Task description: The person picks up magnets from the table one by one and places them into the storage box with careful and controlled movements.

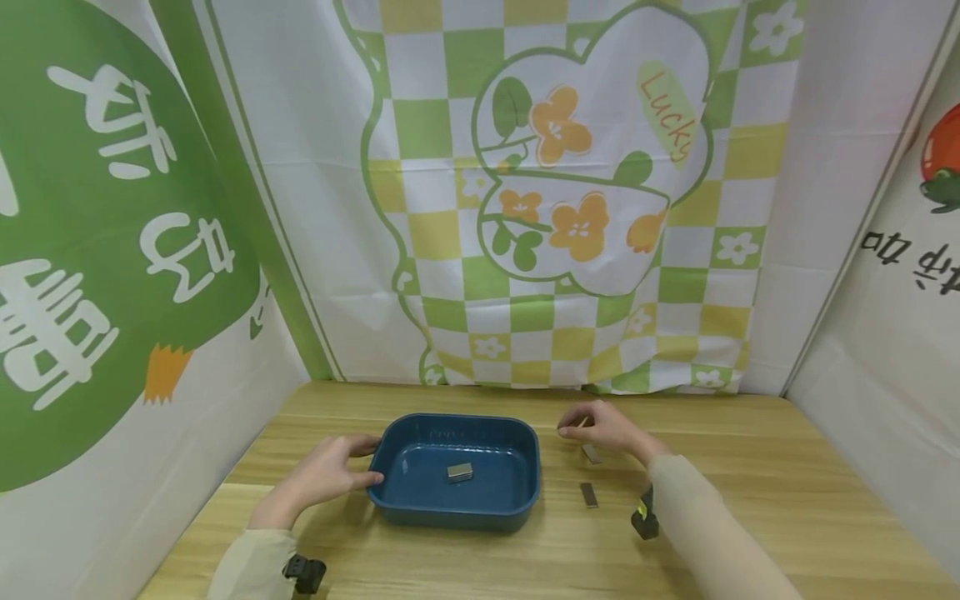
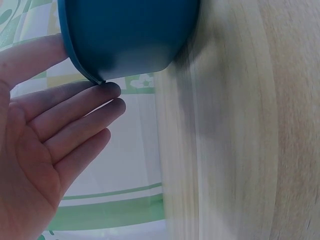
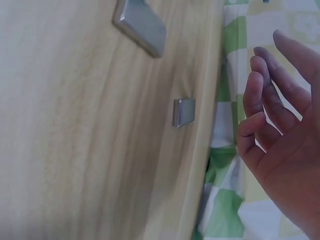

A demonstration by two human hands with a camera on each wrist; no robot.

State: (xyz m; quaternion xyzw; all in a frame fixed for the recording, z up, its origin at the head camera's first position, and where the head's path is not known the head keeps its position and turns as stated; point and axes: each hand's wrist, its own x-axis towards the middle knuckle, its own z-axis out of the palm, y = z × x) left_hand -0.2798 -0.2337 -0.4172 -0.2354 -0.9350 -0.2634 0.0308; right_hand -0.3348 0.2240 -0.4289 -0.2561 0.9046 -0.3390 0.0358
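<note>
A dark blue rectangular container [image 1: 453, 521] stands on the wooden table. Inside it lies a small stack of flat silver metal blocks [image 1: 460, 472]. My left hand [image 1: 324, 475] touches the container's left rim with thumb and fingertips; in the left wrist view the fingers [image 2: 75, 112] are fairly straight. To the right of the container, my right hand [image 1: 606, 429] hovers above the table, fingers slightly bent, with nothing visible between them. One flat metal block [image 1: 592, 454] lies just below that hand, and another metal block [image 1: 589, 495] lies nearer the front; the right wrist view shows both.
The wooden table [image 1: 420, 567] reaches back to a hanging green, white and yellow checked cloth [image 1: 525, 317]. Printed white fabric walls [image 1: 262, 417] border it on the left and right. Each wrist carries a small black camera [image 1: 306, 573].
</note>
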